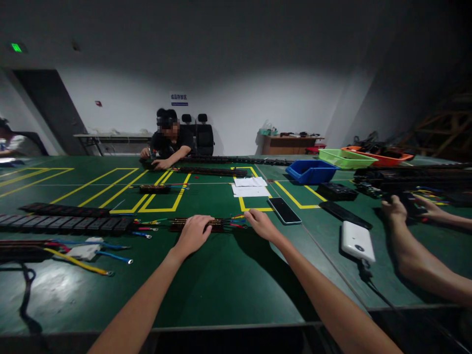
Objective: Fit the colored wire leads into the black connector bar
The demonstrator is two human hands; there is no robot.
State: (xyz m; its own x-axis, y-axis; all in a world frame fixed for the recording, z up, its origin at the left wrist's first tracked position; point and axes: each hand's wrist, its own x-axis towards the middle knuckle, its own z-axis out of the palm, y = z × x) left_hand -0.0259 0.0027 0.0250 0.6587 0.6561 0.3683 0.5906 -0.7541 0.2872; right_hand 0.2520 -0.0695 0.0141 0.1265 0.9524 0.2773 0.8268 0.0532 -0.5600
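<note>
A black wire harness block (pixel 217 224) with coloured cable ends lies on the green table (pixel 221 280) in front of me. My left hand (pixel 193 233) rests on its left part, fingers curled down over it. My right hand (pixel 261 223) sits at its right end by the coloured wire tips, fingers bent over them. Whether either hand truly grips the block is hard to tell.
Long black connector strips (pixel 66 223) and loose coloured cables (pixel 92 255) lie at left. A dark phone (pixel 283 210), a white power bank (pixel 357 241), white papers (pixel 250 187), a blue bin (pixel 311 172), green and orange trays stand right. A neighbour's arms (pixel 416 246) reach in at right; another person works across.
</note>
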